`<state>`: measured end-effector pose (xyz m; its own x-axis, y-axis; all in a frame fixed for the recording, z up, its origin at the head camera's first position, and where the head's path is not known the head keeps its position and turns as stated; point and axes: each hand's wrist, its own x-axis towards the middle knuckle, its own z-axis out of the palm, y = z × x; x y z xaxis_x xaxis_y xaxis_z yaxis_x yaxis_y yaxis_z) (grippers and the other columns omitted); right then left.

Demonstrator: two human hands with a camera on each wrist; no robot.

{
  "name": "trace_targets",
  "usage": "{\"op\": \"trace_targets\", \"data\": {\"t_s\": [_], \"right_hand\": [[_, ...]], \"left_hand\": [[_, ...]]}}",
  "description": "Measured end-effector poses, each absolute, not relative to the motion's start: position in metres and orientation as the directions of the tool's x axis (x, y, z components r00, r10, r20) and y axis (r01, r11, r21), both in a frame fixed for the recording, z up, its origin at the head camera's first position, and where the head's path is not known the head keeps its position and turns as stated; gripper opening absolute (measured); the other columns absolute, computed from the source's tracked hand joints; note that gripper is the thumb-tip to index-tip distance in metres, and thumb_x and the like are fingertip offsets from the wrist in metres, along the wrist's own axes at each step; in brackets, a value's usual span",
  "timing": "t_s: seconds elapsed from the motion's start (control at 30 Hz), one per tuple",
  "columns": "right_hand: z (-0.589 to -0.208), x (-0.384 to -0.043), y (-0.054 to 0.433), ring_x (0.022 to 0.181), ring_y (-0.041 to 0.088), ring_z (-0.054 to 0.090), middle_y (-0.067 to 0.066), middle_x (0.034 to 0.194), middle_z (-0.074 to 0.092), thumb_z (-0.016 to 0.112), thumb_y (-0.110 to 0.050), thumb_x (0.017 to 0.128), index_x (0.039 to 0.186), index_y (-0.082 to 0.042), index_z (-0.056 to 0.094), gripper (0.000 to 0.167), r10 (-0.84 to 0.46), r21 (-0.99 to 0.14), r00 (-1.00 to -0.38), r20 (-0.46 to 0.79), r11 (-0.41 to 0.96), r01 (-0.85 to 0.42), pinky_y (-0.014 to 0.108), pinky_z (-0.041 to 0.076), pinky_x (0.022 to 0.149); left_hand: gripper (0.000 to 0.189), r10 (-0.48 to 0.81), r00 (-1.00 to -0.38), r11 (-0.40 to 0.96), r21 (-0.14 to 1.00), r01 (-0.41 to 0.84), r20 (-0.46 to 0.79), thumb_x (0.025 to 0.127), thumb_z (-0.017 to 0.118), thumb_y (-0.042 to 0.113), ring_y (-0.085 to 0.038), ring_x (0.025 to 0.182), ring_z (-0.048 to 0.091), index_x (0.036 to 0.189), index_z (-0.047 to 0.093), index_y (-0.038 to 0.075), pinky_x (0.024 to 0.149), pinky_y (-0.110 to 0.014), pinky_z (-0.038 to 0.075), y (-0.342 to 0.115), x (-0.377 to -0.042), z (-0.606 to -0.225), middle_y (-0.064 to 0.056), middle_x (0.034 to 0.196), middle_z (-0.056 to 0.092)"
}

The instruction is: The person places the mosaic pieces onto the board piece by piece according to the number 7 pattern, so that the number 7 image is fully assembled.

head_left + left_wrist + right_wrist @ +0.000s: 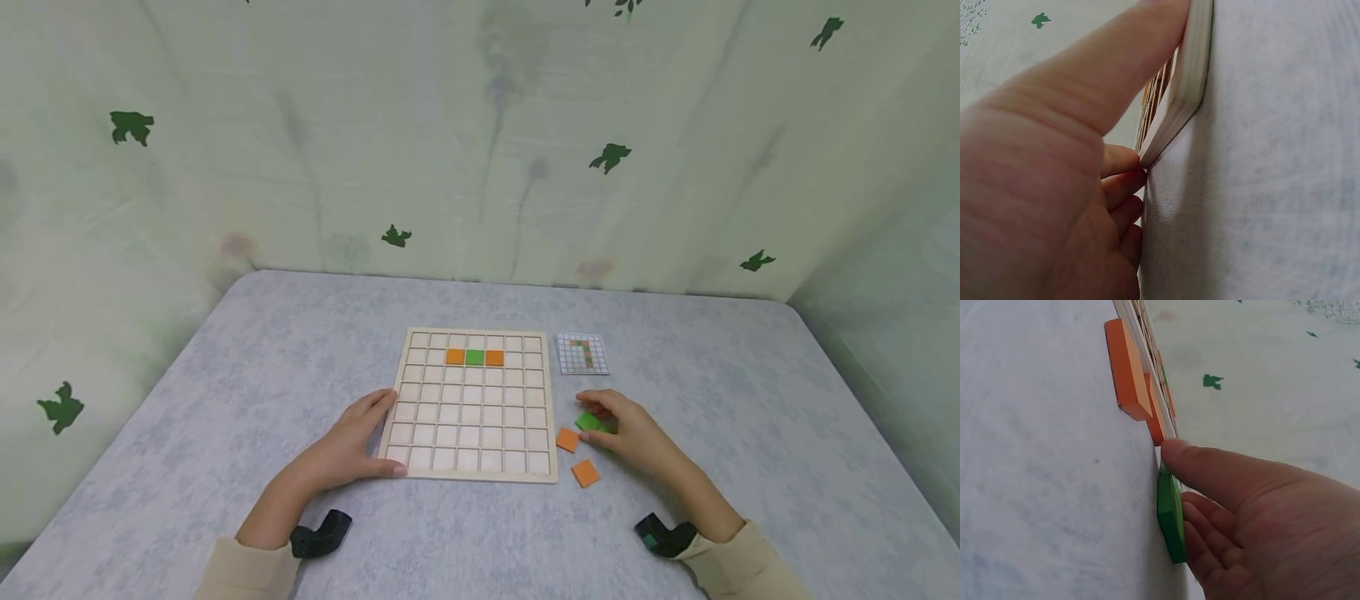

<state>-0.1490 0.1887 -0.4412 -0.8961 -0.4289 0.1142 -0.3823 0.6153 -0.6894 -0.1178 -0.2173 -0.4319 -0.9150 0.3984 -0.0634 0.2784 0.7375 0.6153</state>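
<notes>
A square wooden grid board (pixel 471 476) lies on the table, with an orange, a green and another orange tile (pixel 495 358) in a row near its far side. My left hand (pixel 345 443) rests at the board's left side, thumb at the near corner and fingertips along the edge. To the right of the board, my right hand (pixel 630 429) hovers low over loose green tiles (pixel 588 422), its thumb and fingers spread around them. In the right wrist view a green tile (pixel 1171 519) lies below the thumb, partly overlapped by the fingers.
Two loose orange tiles, the upper (pixel 567 439) and the lower (pixel 586 473), lie beside the board's right edge. Beyond them is a small pattern card (pixel 583 355) with a coloured grid. A pale curtain (pixel 480 167) with green bird shapes hangs behind the table (pixel 300 333).
</notes>
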Motion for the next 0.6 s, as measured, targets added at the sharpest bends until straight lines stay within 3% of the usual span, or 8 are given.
{"op": "trace_targets", "data": {"t_s": [0.13, 0.37, 0.6], "right_hand": [[-0.440, -0.148, 0.188, 0.095, 0.018, 0.054, 0.006, 0.110, 0.054, 0.074, -0.019, 0.075, 0.117, -0.003, 0.054, 0.049, -0.409, -0.654, -0.906, 0.106, 0.658, -0.373, 0.034, 0.046, 0.079], [-0.435, -0.146, 0.184, 0.085, 0.015, 0.050, 0.002, 0.095, 0.053, 0.073, -0.015, 0.075, 0.099, -0.005, 0.062, 0.028, -0.357, -0.607, -0.931, 0.078, 0.724, -0.329, 0.034, 0.045, 0.073], [-0.430, -0.144, 0.182, 0.090, 0.019, 0.054, 0.004, 0.100, 0.056, 0.069, -0.012, 0.079, 0.105, -0.006, 0.059, 0.028, -0.356, -0.640, -0.930, 0.095, 0.693, -0.331, 0.035, 0.046, 0.076]], "left_hand": [[0.108, 0.400, -0.915, 0.741, 0.607, 0.287, -0.057, 0.065, 0.070, 0.057, -0.039, 0.129, 0.014, 0.141, 0.021, -0.001, 0.098, -0.056, 0.022, -0.217, -0.118, -0.433, -0.019, 0.143, 0.019], [0.108, 0.398, -0.916, 0.744, 0.603, 0.287, -0.055, 0.065, 0.071, 0.056, -0.038, 0.129, 0.015, 0.142, 0.021, -0.001, 0.098, -0.055, 0.022, -0.218, -0.119, -0.434, -0.018, 0.143, 0.019], [0.108, 0.402, -0.914, 0.747, 0.594, 0.299, -0.045, 0.065, 0.070, 0.057, -0.038, 0.129, 0.016, 0.141, 0.022, -0.001, 0.098, -0.055, 0.022, -0.218, -0.119, -0.435, -0.019, 0.143, 0.020]]}}
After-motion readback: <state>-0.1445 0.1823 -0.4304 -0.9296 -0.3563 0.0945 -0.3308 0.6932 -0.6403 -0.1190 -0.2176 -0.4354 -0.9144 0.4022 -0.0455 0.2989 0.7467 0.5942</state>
